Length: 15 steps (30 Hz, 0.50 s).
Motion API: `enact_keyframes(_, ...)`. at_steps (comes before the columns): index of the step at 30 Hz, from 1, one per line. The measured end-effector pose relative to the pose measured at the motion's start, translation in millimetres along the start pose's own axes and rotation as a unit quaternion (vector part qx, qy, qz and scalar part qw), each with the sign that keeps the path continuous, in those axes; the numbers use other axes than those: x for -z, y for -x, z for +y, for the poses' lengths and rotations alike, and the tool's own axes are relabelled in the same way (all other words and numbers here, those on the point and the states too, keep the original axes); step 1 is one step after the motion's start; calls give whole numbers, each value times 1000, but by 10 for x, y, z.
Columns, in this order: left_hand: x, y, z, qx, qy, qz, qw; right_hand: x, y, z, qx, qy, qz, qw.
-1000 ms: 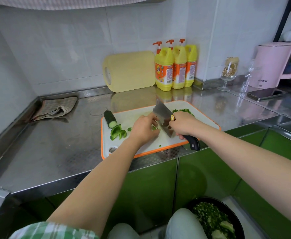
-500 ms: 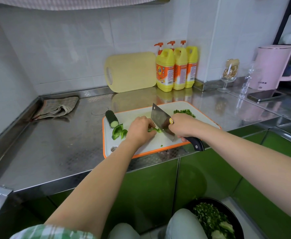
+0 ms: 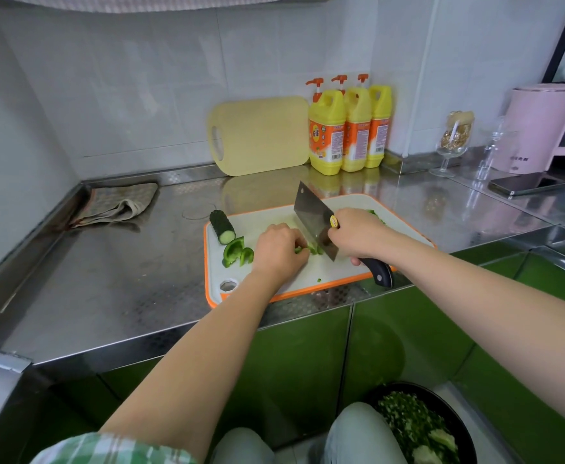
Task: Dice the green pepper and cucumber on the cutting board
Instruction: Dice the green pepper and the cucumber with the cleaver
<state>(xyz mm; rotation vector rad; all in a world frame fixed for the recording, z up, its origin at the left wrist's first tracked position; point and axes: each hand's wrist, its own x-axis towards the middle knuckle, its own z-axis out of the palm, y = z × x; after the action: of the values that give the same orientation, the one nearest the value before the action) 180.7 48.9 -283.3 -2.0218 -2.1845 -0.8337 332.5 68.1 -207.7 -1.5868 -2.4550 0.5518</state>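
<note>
1. The cucumber (image 3: 222, 226) lies at the far left corner of the cutting board (image 3: 328, 279), its cut end facing me, just where it lay a second ago. I judge it is waiting its turn.
2. Just beside it, the two curved pepper pieces (image 3: 235, 251) sit apart from my fingers and have not moved either.
3. My left hand (image 3: 279, 251) is curled, knuckles forward, pinning a pepper strip (image 3: 309, 250) to the board. It has barely shifted.
4. The cleaver (image 3: 314, 222) is what changed. A second ago its blade sat lower beside my knuckles. Now the tip is tilted up and only the heel stays low by the strip. I take this as the lift between chops, so this strip is partly diced and not finished.
5. My right hand (image 3: 358, 234) grips the handle tight against the blade, as before.
6. The diced heap (image 3: 373, 212) is now mostly hidden behind that hand.
</note>
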Motion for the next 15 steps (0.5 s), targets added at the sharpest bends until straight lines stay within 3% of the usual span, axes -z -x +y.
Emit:
enact_keyframes(4, -11, 14, 49, 12, -5, 16, 1000, -58, 42, -61, -6, 34, -37, 999)
enact_keyframes(15, -17, 32, 53, 26, -2, 19, 999, -175, -107, -64, -36, -5, -27, 999)
